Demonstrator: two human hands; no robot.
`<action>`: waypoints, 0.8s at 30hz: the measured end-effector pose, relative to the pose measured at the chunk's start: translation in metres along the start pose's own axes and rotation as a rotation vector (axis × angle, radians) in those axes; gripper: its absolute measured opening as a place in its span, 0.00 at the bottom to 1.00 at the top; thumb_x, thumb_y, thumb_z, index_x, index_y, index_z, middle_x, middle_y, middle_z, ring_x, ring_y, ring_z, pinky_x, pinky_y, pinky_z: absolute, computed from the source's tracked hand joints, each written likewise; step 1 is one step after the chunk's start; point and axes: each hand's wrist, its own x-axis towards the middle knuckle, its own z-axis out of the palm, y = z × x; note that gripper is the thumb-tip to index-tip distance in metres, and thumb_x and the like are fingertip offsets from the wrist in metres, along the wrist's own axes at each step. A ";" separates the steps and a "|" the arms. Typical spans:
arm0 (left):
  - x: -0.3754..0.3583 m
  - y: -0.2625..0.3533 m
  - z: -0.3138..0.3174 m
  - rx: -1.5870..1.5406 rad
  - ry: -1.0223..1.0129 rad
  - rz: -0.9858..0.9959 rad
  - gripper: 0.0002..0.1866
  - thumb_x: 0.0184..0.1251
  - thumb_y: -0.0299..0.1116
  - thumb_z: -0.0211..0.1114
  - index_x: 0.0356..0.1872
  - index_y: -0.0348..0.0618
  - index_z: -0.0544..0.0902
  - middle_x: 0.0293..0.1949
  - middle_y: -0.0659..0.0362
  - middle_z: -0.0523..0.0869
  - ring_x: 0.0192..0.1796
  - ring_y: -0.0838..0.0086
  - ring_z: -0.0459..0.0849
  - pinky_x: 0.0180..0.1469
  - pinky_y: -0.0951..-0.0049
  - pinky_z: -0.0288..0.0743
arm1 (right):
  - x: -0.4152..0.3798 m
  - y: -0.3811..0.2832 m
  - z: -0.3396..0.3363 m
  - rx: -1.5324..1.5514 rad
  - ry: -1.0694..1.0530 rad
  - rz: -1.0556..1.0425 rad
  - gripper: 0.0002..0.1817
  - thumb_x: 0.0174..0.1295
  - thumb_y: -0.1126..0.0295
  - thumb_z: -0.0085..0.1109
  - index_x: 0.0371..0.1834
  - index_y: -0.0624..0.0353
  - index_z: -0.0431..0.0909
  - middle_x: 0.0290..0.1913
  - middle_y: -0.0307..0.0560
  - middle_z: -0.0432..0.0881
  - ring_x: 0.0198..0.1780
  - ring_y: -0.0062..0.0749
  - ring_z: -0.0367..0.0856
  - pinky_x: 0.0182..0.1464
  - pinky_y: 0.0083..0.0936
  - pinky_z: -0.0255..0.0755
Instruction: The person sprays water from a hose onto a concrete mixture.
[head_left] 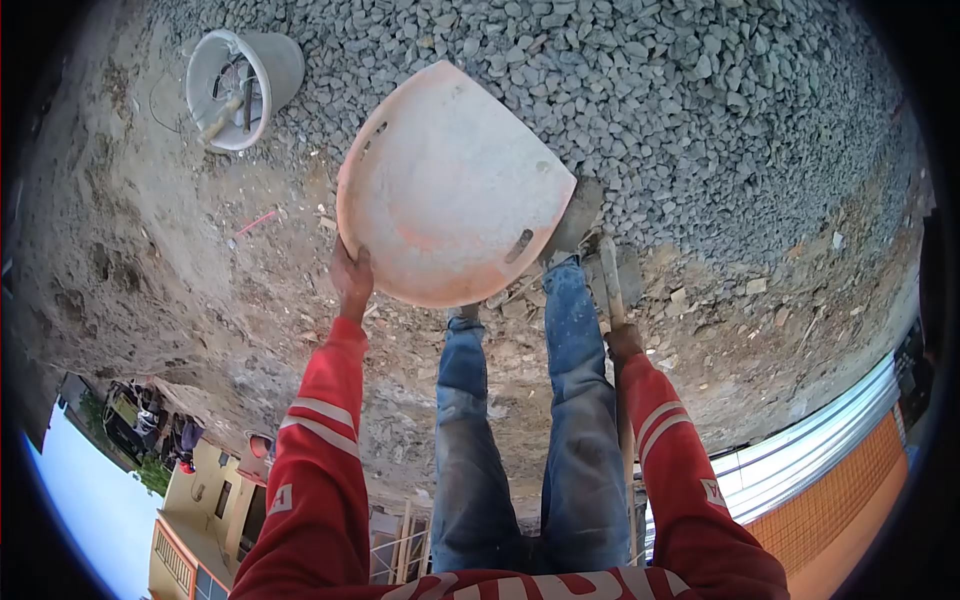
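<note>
A shallow, pale pinkish plastic scoop pan (455, 190) with slotted handholds rests tilted at the edge of the gravel. Its inside holds no load, only a whitish dusty coating. My left hand (352, 280) is closed on the rounded rim at the lower left. Beside my right leg, my right hand (624, 343) is wrapped round a long wooden handle (611, 280). The handle runs from near my foot back past my leg. I cannot make out the head of this tool. A grey flat piece (629, 277) lies next to the handle's far end.
Loose grey gravel (700, 120) spreads across the far side. At upper left, a white bucket (275, 75) lies tipped with tools inside. Broken stones (755, 287) litter the dirt. Behind are a beige building (205, 490), an orange mesh wall (835, 490) and people at lower left.
</note>
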 end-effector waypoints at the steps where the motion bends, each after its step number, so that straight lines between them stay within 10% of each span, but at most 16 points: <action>1: -0.017 -0.025 0.008 0.009 0.015 -0.066 0.25 0.50 0.28 0.61 0.53 0.37 0.72 0.42 0.46 0.80 0.45 0.53 0.79 0.47 0.60 0.71 | -0.021 -0.014 0.000 0.011 -0.059 0.000 0.12 0.44 0.72 0.59 0.29 0.70 0.75 0.18 0.50 0.77 0.17 0.36 0.78 0.18 0.31 0.71; 6: -0.009 -0.050 0.094 -0.311 -0.154 -0.339 0.34 0.50 0.26 0.63 0.61 0.34 0.61 0.51 0.42 0.74 0.52 0.55 0.75 0.52 0.62 0.69 | -0.067 -0.022 -0.067 0.083 0.061 -0.192 0.13 0.46 0.71 0.58 0.32 0.68 0.71 0.18 0.48 0.75 0.15 0.32 0.76 0.17 0.29 0.71; 10: -0.011 0.060 0.087 -0.478 -0.120 -0.686 0.40 0.50 0.29 0.65 0.63 0.30 0.55 0.56 0.41 0.68 0.57 0.54 0.71 0.58 0.64 0.65 | -0.119 -0.029 -0.099 0.081 0.175 -0.414 0.13 0.46 0.72 0.58 0.34 0.67 0.69 0.17 0.44 0.73 0.14 0.26 0.72 0.17 0.26 0.69; 15: -0.051 0.147 0.060 -0.146 -0.454 -0.323 0.46 0.52 0.35 0.66 0.69 0.46 0.47 0.62 0.42 0.62 0.61 0.57 0.67 0.59 0.66 0.64 | -0.230 -0.080 -0.174 0.207 0.228 -0.515 0.14 0.45 0.73 0.58 0.34 0.68 0.69 0.18 0.47 0.74 0.16 0.27 0.74 0.18 0.25 0.68; 18: -0.099 0.304 0.021 -0.603 -1.101 -0.218 0.41 0.57 0.36 0.65 0.69 0.50 0.51 0.62 0.47 0.64 0.61 0.62 0.68 0.61 0.66 0.63 | -0.284 -0.114 -0.227 0.277 0.289 -0.644 0.14 0.46 0.74 0.58 0.35 0.69 0.70 0.19 0.47 0.74 0.18 0.27 0.74 0.20 0.23 0.68; 21: -0.155 0.428 -0.010 -0.678 -1.622 0.291 0.47 0.51 0.41 0.71 0.68 0.45 0.52 0.63 0.52 0.65 0.65 0.60 0.64 0.66 0.62 0.57 | -0.355 -0.169 -0.276 0.574 0.319 -0.835 0.13 0.51 0.74 0.57 0.37 0.66 0.68 0.20 0.38 0.70 0.17 0.19 0.69 0.18 0.18 0.64; 24: -0.199 0.502 -0.006 -0.776 -1.511 0.516 0.40 0.51 0.37 0.70 0.63 0.39 0.59 0.57 0.50 0.72 0.57 0.64 0.73 0.58 0.66 0.67 | -0.412 -0.224 -0.315 0.890 0.428 -1.126 0.12 0.56 0.71 0.57 0.39 0.64 0.67 0.20 0.36 0.68 0.16 0.17 0.67 0.17 0.16 0.62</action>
